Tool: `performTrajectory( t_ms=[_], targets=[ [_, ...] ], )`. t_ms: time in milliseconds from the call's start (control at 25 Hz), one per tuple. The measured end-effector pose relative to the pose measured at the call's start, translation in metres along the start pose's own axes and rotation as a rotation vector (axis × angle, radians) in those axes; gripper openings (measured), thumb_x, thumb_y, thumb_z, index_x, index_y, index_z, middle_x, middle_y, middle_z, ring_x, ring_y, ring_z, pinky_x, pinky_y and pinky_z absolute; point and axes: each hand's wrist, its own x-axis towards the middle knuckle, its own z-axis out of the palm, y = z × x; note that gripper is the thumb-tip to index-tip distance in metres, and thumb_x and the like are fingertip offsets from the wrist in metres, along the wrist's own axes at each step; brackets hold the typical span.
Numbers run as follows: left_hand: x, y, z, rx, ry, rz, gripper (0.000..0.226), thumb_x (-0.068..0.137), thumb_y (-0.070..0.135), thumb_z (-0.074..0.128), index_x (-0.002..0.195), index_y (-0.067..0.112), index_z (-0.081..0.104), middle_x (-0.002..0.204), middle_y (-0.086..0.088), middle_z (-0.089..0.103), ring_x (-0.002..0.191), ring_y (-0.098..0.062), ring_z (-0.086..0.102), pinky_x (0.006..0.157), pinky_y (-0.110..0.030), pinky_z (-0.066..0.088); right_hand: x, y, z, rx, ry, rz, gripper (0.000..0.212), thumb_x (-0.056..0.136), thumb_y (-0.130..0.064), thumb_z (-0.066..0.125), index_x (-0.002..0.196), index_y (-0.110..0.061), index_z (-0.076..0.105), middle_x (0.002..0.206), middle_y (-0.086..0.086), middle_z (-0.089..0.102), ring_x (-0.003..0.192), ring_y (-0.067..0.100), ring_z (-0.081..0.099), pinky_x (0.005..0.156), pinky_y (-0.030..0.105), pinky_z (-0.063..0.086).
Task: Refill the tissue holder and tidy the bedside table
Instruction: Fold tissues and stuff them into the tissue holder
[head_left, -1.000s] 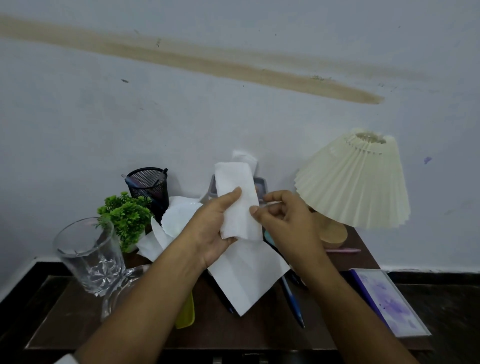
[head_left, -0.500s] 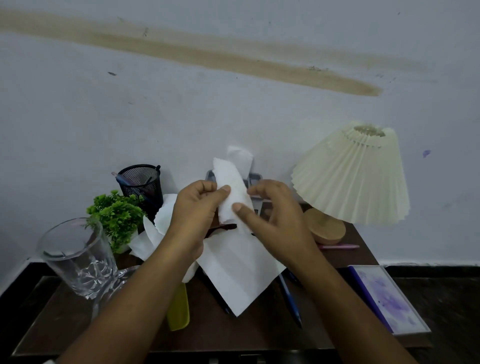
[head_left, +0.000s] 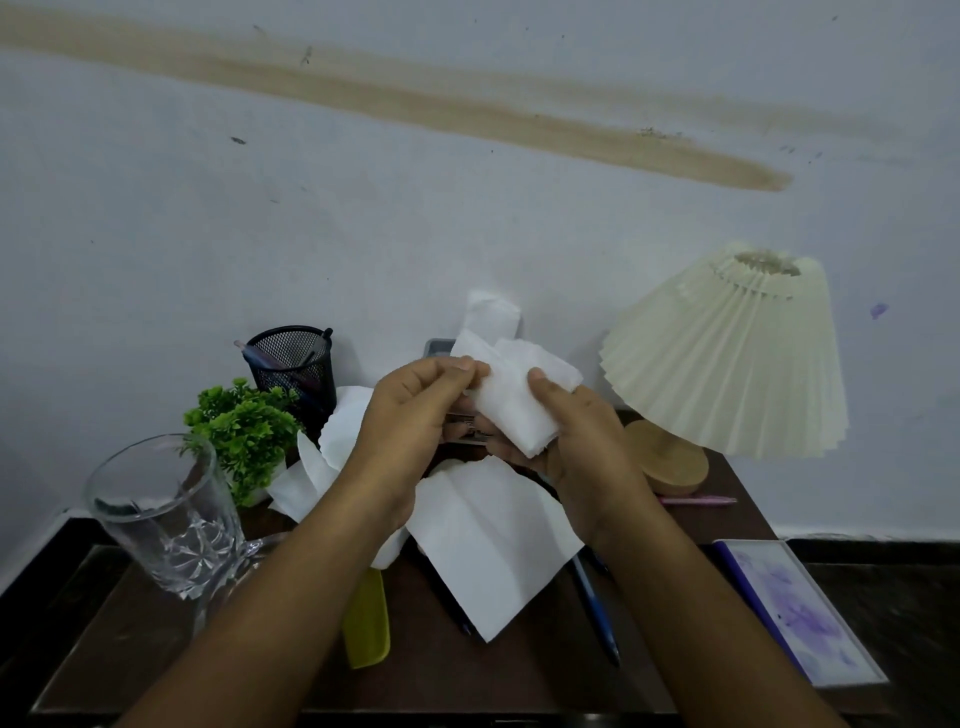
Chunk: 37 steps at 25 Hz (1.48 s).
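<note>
Dark desk (head_left: 493, 675) holds one lamp (head_left: 727, 353), one plant (head_left: 244, 431); my left hand (head_left: 410, 415) and right hand (head_left: 582, 447) both pinch one folded tissue (head_left: 514, 405).

— What stood at the right?
— A pleated cream lamp (head_left: 727, 353) on a round wooden base (head_left: 670, 462), with a purple-patterned notebook (head_left: 795, 608) nearer the front.
— And at the left?
— A clear cut glass (head_left: 166, 514), a small green plant (head_left: 244, 431) just behind it, and a black mesh pen cup (head_left: 293, 364) by the wall (head_left: 208, 234), which bore a long tan streak (head_left: 415, 104).

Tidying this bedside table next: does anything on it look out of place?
Yes: loose tissue sheets lie crumpled across the middle of the table, over a blue pen, while the mesh pen holder stands behind.
</note>
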Motion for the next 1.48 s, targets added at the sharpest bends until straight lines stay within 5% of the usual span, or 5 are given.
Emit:
performTrajectory(
  t_ms=[240, 760, 1000, 1200, 1480],
  targets=[
    [0.000, 0.007, -0.005, -0.034, -0.113, -0.252, 0.047, 0.087, 0.059, 0.065, 0.112, 0.020, 0.073, 0.106, -0.005, 0.078, 0.096, -0.020, 0.075, 0.084, -0.040, 0.061, -0.006, 0.001, 0.007, -0.213, -0.026, -0.232, 0.016, 0.098, -0.013, 0.062, 0.105, -0.020, 0.074, 0.103, 0.007, 0.077, 0.100, 0.026, 0.073, 0.085, 0.047, 0.059],
    [0.012, 0.004, -0.013, -0.607, 0.004, -0.309, 0.030, 0.100, 0.021, 0.057, 0.124, 0.004, 0.066, 0.115, -0.013, 0.076, 0.103, -0.027, 0.074, 0.077, -0.042, 0.063, 0.000, 0.001, 0.002, 0.119, -0.005, 0.075, 0.040, 0.086, -0.006, 0.075, 0.124, -0.013, 0.065, 0.117, 0.010, 0.075, 0.107, 0.029, 0.072, 0.091, 0.049, 0.059],
    [0.012, 0.005, -0.020, -0.132, 0.022, -0.039, 0.026, 0.089, 0.007, 0.072, 0.112, 0.013, 0.064, 0.087, 0.000, 0.079, 0.086, -0.016, 0.075, 0.064, -0.029, 0.061, -0.001, -0.010, -0.004, -0.107, 0.020, -0.114, 0.027, 0.091, -0.008, 0.071, 0.115, -0.018, 0.068, 0.109, 0.002, 0.078, 0.099, 0.019, 0.075, 0.080, 0.034, 0.061],
    [0.014, 0.005, -0.028, 0.027, 0.058, 0.191, 0.031, 0.095, 0.010, 0.066, 0.122, 0.023, 0.058, 0.082, -0.001, 0.076, 0.081, -0.013, 0.070, 0.066, -0.022, 0.057, 0.000, -0.012, -0.005, -0.150, 0.035, -0.219, 0.056, 0.091, -0.007, 0.071, 0.137, -0.029, 0.048, 0.085, 0.005, 0.076, 0.079, 0.014, 0.074, 0.065, 0.027, 0.059],
    [0.017, 0.008, -0.039, 0.218, 0.044, 0.304, 0.024, 0.097, 0.006, 0.062, 0.106, 0.024, 0.074, 0.089, 0.019, 0.076, 0.082, 0.006, 0.067, 0.069, -0.009, 0.050, 0.004, -0.010, -0.007, -0.350, 0.035, -0.285, 0.028, 0.086, 0.009, 0.070, 0.110, -0.004, 0.073, 0.084, -0.001, 0.072, 0.075, 0.008, 0.071, 0.065, 0.024, 0.058]
  ],
)
